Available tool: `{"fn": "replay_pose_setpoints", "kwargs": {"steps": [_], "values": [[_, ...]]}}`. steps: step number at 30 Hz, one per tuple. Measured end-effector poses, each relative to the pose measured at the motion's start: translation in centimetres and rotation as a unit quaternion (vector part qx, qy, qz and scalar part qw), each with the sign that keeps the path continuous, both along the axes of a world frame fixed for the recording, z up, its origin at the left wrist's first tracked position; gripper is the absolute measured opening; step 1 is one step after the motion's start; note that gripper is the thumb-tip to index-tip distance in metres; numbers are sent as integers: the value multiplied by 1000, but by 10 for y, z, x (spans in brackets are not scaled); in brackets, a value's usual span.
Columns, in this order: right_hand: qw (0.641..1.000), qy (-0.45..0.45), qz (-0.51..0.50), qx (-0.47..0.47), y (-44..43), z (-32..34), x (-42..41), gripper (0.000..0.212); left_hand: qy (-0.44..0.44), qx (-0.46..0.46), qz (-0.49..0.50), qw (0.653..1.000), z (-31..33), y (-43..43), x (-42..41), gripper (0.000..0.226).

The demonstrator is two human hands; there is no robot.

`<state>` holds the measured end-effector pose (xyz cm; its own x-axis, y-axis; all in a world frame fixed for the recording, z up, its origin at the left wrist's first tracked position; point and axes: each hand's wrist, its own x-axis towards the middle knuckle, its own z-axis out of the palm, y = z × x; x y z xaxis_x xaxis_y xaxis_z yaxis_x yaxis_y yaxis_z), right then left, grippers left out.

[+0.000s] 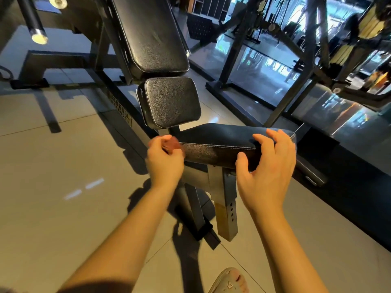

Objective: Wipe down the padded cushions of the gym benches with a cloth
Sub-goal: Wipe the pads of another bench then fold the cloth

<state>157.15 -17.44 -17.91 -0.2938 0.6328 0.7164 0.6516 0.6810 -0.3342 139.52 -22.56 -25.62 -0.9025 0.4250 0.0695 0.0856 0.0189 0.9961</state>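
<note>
A black padded seat cushion (220,136) lies flat in front of me on a steel post. My left hand (164,160) grips a small reddish-brown cloth (172,144) bunched against the cushion's left end. My right hand (267,163) grips the cushion's right front edge, fingers over the top and thumb on the side. Beyond it stand a small black pad (172,101) and a long tilted back pad (151,32).
The bench's metal post (225,199) and base rail reach down to the tiled floor (63,157). A bar end (39,37) juts out top left. A dark machine frame (239,45) and raised platform fill the right. My sandalled foot (229,282) is at the bottom.
</note>
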Motion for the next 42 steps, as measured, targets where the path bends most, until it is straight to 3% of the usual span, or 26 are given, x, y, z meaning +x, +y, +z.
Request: {"fn": "replay_pose_setpoints", "kwargs": {"steps": [3, 8, 11, 14, 18, 23, 26, 28, 30, 32, 34, 38, 42], "values": [[1000, 7, 2, 0, 1, -1, 1, 44, -67, -49, 18, 996, -8, -6, -21, 32], [1000, 8, 3, 18, 2, 0, -1, 43, 91, 43, -98, 990, 37, -12, 76, 42], [1000, 5, 0, 14, 2, -1, 0, 43, 112, 44, -93, 988, 29, -8, 64, 43], [1000, 1, 2, 6, 1, -1, 0, 43, 52, -14, -6, 999, 3, -5, 9, 37], [1000, -11, 9, 9, 3, -1, 4, 43, -18, -89, -8, 996, -14, -7, -30, 28], [1000, -15, 11, 14, 3, -1, 5, 44, -120, 29, 56, 991, -11, -16, -39, 12], [1000, -9, 9, 19, 4, -2, 5, 43, -73, 45, 108, 990, -4, -23, -53, 34], [1000, -6, 8, 21, 3, -2, 4, 43, -91, 79, 129, 984, 3, -23, -58, 59], [1000, -4, 6, 24, 3, -3, 3, 42, -174, 131, 109, 970, 8, -17, -54, 70], [1000, 3, 3, 24, 4, -3, 2, 42, -249, 160, 64, 953, 3, -11, -45, 62], [1000, 4, 1, 23, 4, -3, 2, 42, -268, 138, 38, 953, -5, -13, -38, 51], [1000, 1, 1, 25, 4, -4, 2, 42, -250, 58, -22, 966, -12, -20, -51, 35], [1000, 5, -1, 20, 4, -4, 1, 42, -93, -11, -40, 995, -5, -25, -55, 44]]}}
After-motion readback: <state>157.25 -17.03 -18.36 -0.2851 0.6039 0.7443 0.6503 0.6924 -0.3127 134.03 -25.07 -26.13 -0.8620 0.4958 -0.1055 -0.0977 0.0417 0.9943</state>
